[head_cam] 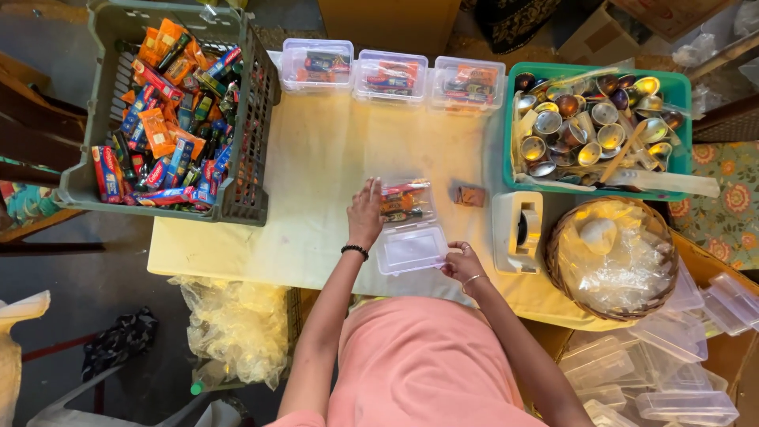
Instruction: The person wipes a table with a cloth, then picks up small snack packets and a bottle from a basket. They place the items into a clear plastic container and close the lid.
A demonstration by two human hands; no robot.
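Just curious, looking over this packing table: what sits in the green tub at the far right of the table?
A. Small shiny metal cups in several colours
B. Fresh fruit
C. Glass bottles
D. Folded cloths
A: the green tub is filled with small shiny metal cups in silver, gold and purple tones, with some pale sticks and strips among them.

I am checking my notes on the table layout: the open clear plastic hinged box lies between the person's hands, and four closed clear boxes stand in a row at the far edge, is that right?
Not quite: the head view shows three closed clear plastic boxes in that row, not four. The open clear plastic hinged box does lie between the left hand and right hand.
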